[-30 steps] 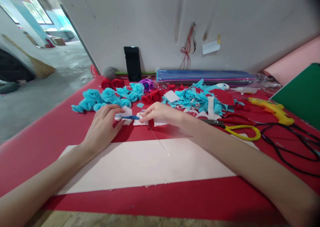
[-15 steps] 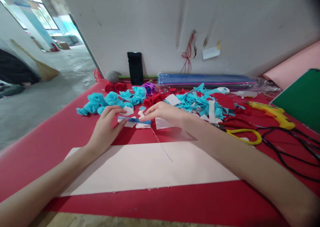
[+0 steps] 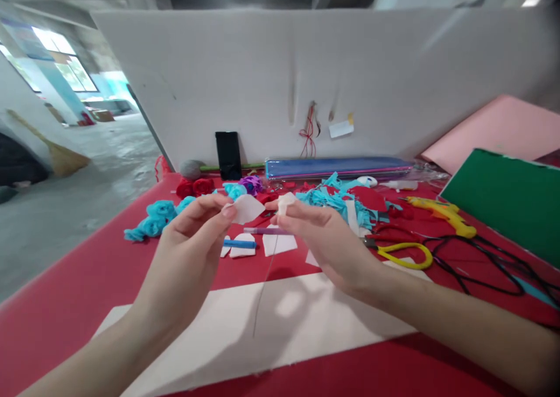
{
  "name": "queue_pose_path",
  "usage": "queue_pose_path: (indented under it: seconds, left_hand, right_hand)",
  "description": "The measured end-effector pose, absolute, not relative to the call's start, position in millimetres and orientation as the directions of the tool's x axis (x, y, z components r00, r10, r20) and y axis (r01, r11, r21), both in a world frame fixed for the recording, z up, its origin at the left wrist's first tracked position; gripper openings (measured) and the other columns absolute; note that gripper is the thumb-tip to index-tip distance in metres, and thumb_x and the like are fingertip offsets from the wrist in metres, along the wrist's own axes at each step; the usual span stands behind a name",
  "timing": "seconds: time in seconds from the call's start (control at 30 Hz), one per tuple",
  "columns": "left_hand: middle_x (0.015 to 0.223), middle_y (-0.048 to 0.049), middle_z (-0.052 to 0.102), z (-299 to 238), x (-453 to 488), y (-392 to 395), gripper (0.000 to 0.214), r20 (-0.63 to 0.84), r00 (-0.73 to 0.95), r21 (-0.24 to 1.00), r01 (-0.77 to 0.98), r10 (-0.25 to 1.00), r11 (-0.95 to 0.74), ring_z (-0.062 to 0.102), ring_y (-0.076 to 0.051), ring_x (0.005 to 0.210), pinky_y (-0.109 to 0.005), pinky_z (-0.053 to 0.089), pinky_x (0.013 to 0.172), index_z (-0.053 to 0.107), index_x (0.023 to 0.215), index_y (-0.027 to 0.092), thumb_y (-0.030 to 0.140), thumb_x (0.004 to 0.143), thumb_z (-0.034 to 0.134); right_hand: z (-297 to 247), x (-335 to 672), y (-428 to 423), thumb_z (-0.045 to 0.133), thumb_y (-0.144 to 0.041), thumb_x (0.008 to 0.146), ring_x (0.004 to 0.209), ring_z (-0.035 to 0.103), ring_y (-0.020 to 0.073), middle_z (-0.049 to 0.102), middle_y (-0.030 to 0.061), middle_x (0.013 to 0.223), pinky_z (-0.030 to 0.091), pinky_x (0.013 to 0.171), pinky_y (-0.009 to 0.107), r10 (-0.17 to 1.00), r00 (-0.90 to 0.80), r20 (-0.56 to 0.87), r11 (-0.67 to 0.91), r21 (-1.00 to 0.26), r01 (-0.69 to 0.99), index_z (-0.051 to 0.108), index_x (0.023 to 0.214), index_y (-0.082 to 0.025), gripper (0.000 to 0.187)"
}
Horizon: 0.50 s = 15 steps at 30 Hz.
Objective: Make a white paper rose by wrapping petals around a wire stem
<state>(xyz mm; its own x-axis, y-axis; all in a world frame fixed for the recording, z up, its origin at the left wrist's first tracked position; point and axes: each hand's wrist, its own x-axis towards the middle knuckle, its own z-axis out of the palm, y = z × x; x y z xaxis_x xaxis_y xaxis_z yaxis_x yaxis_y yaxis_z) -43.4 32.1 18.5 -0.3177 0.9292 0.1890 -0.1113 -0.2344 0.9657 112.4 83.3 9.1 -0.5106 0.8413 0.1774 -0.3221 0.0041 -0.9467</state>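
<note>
My left hand [image 3: 192, 245] pinches a white paper petal [image 3: 248, 209] between thumb and fingers, raised above the table. Across from it, my right hand [image 3: 332, 239] is closed on a small white paper flower bud [image 3: 286, 202]. A thin wire [image 3: 262, 295] hangs down below the bud. Beneath the hands lie a blue pen [image 3: 240, 244] and a purple stick [image 3: 265, 230], with cut white paper pieces [image 3: 280, 245] around them. A long pale paper strip [image 3: 210, 338] stretches across the front of the red table.
Blue paper flowers [image 3: 157, 217] sit at the left, shredded blue paper [image 3: 341, 197] at the centre back. Yellow-handled scissors [image 3: 406, 256], a yellow glue gun [image 3: 441, 210] and black cords [image 3: 476, 263] lie at the right. A phone [image 3: 228, 156] leans against the white board [image 3: 196, 76].
Both hands have lifted off the table toward me. My left hand has picked up a white petal, leaving the blue pen behind. The view has tilted upward.
</note>
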Motion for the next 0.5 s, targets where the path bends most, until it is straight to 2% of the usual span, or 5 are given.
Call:
queue_pose_path:
  seconds: [0.07, 0.13, 0.23, 0.37, 0.5]
  left_hand:
    - [0.079, 0.0047, 0.056, 23, -31, 32, 0.006, 0.206, -0.324, 0.950, -0.160, 0.923, -0.268, 0.053, -0.006, 0.078, -0.010, 0.044, 0.066, 0.057, 0.077, 0.023, 0.024, 0.076, 0.063]
    - [0.076, 0.0054, 0.055, 24, -19, 34, 0.006, 0.228, -0.316, 0.936, -0.189, 0.921, -0.297, 0.053, -0.005, 0.074, -0.009, 0.044, 0.063, 0.057, 0.075, 0.023, 0.023, 0.075, 0.064]
    - [0.073, 0.0050, 0.056, 22, -3, 36, 0.008, 0.269, -0.285, 0.923, -0.196, 0.920, -0.330, 0.055, -0.006, 0.071, -0.011, 0.046, 0.064, 0.056, 0.072, 0.022, 0.022, 0.075, 0.064]
    - [0.077, 0.0042, 0.059, 15, 6, 38, 0.008, 0.332, -0.240, 0.916, -0.150, 0.912, -0.372, 0.058, -0.009, 0.077, -0.015, 0.049, 0.068, 0.057, 0.077, 0.023, 0.023, 0.074, 0.065]
    - [0.087, 0.0053, 0.064, 13, 1, 36, 0.018, 0.399, -0.223, 0.906, -0.057, 0.890, -0.420, 0.059, -0.011, 0.085, -0.017, 0.048, 0.073, 0.060, 0.086, 0.028, 0.023, 0.071, 0.068]
  right_hand:
    - [10, 120, 79, 0.067, -0.022, 0.071, 0.097, 0.052, 0.0107, 0.060, -0.0010, 0.096, 0.040, 0.088, 0.024, 0.840, -0.506, 0.196, -0.009, -0.927, -0.374, 0.068, 0.069, -0.021, 0.002]
    - [13, 125, 76, 0.066, -0.019, 0.072, 0.085, 0.052, 0.0077, 0.058, -0.0021, 0.087, 0.042, 0.078, 0.021, 0.829, -0.506, 0.239, 0.014, -0.913, -0.407, 0.067, 0.067, -0.021, 0.006]
    - [16, 130, 71, 0.065, -0.017, 0.073, 0.076, 0.050, 0.0069, 0.055, -0.0024, 0.082, 0.042, 0.069, 0.021, 0.834, -0.480, 0.271, 0.046, -0.902, -0.429, 0.066, 0.066, -0.021, 0.008]
    - [15, 135, 69, 0.063, -0.019, 0.076, 0.082, 0.050, 0.0098, 0.055, -0.0002, 0.081, 0.043, 0.077, 0.025, 0.847, -0.414, 0.332, 0.155, -0.901, -0.406, 0.066, 0.069, -0.019, 0.007]
    - [17, 140, 71, 0.061, -0.020, 0.078, 0.084, 0.053, 0.0122, 0.058, 0.0016, 0.082, 0.044, 0.080, 0.028, 0.824, -0.373, 0.426, 0.319, -0.894, -0.316, 0.068, 0.073, -0.018, 0.009]
